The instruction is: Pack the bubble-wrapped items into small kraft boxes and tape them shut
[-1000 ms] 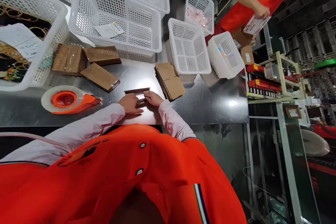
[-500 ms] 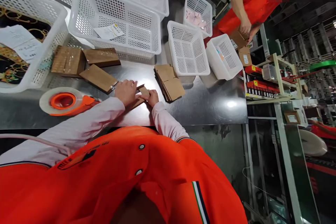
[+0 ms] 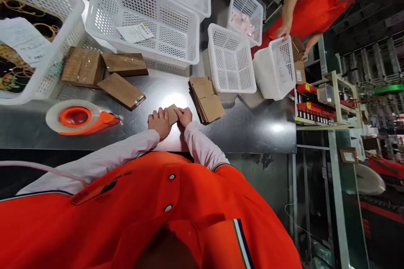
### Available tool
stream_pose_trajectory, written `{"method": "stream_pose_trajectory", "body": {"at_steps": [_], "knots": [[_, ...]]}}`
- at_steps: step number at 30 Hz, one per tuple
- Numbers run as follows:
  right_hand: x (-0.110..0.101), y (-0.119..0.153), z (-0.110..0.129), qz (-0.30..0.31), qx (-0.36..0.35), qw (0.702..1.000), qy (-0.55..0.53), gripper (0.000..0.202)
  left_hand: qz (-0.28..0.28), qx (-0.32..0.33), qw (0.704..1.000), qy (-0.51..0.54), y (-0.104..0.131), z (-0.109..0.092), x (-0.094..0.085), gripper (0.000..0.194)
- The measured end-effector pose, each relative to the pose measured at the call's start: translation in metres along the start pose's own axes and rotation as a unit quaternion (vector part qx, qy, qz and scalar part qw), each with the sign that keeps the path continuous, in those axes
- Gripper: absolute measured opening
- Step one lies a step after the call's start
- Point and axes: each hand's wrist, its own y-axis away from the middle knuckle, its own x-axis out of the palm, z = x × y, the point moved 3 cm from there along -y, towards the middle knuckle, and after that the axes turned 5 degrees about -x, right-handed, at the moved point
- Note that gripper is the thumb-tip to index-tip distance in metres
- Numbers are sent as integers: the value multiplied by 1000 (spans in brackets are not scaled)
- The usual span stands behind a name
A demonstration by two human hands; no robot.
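Note:
A small brown cardboard box (image 3: 172,114) sits on the metal table in front of me, closed on the side I see. My left hand (image 3: 159,123) wraps over its left side, fingers bent around it. From the right, my right hand (image 3: 184,116) grips the box's other edge with thumb and fingers. Close to my right hand lies a stack of flat cardboard pieces (image 3: 208,103). Left of my hands is a narrow taped box (image 3: 122,91), with a tape dispenser (image 3: 102,123) with an orange body further left.
Behind are two more brown boxes (image 3: 82,67) and a large white basket (image 3: 186,50) holding a paper slip. A basket of jewellery (image 3: 74,6) stands left. Smaller white baskets (image 3: 232,89) are back right, where a co-worker's hand (image 3: 284,30) holds a tilted basket (image 3: 282,71).
The box's raised flap has gone down and the box lies flatter between my hands. My left hand has shifted onto its side. The co-worker has grasped and tilted the far right basket.

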Motion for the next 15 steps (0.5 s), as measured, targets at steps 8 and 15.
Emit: {"method": "stream_pose_trajectory", "body": {"at_steps": [8, 15], "knots": [[5, -10, 11, 23, -4, 998, 60, 31, -107, -23, 990, 92, 29, 113, -51, 86], [23, -13, 28, 59, -70, 992, 83, 29, 12, -96, 992, -85, 61, 248, -60, 74]]}}
